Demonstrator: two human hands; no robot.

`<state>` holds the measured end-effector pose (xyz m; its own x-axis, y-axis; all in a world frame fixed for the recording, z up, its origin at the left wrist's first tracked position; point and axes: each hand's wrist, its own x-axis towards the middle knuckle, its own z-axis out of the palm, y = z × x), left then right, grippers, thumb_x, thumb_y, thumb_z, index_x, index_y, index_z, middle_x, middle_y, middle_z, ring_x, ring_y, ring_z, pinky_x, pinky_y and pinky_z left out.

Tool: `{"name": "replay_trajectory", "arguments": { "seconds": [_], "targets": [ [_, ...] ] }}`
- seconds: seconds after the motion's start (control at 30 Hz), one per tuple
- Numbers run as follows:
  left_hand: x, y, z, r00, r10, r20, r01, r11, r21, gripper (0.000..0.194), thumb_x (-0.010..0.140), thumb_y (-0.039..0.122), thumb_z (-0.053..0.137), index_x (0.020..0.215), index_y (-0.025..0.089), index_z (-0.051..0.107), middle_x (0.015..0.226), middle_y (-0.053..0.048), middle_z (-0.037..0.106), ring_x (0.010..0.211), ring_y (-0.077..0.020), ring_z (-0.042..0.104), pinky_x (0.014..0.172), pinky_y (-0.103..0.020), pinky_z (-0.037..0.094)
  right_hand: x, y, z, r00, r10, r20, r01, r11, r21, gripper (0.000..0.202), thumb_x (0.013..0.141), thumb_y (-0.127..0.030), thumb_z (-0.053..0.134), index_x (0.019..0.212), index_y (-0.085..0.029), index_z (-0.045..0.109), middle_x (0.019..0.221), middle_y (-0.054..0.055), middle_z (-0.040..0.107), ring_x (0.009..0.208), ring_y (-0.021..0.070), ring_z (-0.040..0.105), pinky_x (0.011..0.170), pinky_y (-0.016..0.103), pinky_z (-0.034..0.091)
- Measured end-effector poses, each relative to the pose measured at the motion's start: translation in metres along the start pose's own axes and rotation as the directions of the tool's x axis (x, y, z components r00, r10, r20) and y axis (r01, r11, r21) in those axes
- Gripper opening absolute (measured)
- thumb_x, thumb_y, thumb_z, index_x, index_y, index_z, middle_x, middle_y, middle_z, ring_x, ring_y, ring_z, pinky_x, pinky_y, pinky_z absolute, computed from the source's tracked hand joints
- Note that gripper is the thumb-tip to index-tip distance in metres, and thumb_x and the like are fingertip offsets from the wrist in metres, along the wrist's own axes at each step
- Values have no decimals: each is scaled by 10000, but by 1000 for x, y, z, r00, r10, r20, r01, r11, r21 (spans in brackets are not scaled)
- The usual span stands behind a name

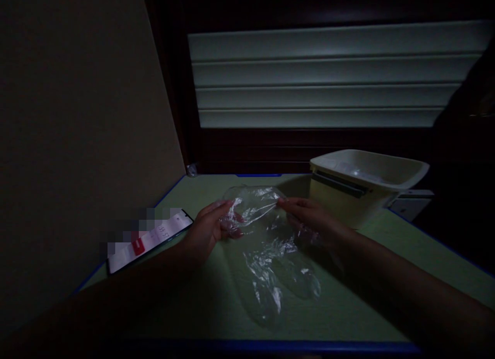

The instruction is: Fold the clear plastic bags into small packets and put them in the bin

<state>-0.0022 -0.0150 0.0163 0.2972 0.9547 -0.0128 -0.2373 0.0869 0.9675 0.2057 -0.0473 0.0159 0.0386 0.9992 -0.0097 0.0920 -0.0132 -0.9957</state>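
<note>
A clear, crinkled disposable plastic glove (266,256) is stretched between my hands above the table, its rounded finger ends hanging toward me. My left hand (211,227) grips the left side of its upper part, thumb on top and fingers partly behind the film. On the other side, my right hand (309,214) pinches the upper edge between thumb and fingers. Part of the film drapes around the right fingers and hides them somewhat. The picture is dim, so the glove's outline is faint in places.
A lit phone (154,240) lies left of my left hand by the wall. A cream plastic bin (336,194) stands at the back right, with a white box-like object (412,204) behind it. The pale green table (185,307) has blue edges. A slatted panel (320,72) rises behind.
</note>
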Motion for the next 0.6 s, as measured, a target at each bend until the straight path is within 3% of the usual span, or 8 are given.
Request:
{"name": "replay_trajectory", "arguments": {
  "seconds": [0.27,0.5,0.6],
  "targets": [
    [8,-10,-11,986,126,-108,-96,964,247,146,754,233,614,833,148,526,737,-31,631,474,-110,579,445,-211,472,14,9,-20,990,-134,-41,110,927,-358,267,764,-446,559,811,-186,598,527,-31,508,400,91,407,360,211,280],
    [18,-24,-22,962,268,-43,-200,807,556,374,636,117,594,987,181,483,997,-55,552,583,-117,576,476,-241,495,19,26,-30,977,-212,12,147,634,-759,262,727,-379,643,900,-182,645,579,39,590,521,196,556,482,293,374],
    [14,-23,-22,927,375,20,-286,671,684,436,628,92,582,1046,177,493,1120,-90,483,729,-169,583,653,-361,528,15,27,-30,969,-246,16,141,501,-854,313,743,-378,631,979,-171,639,670,108,635,622,274,611,567,366,420]
  ]
}}
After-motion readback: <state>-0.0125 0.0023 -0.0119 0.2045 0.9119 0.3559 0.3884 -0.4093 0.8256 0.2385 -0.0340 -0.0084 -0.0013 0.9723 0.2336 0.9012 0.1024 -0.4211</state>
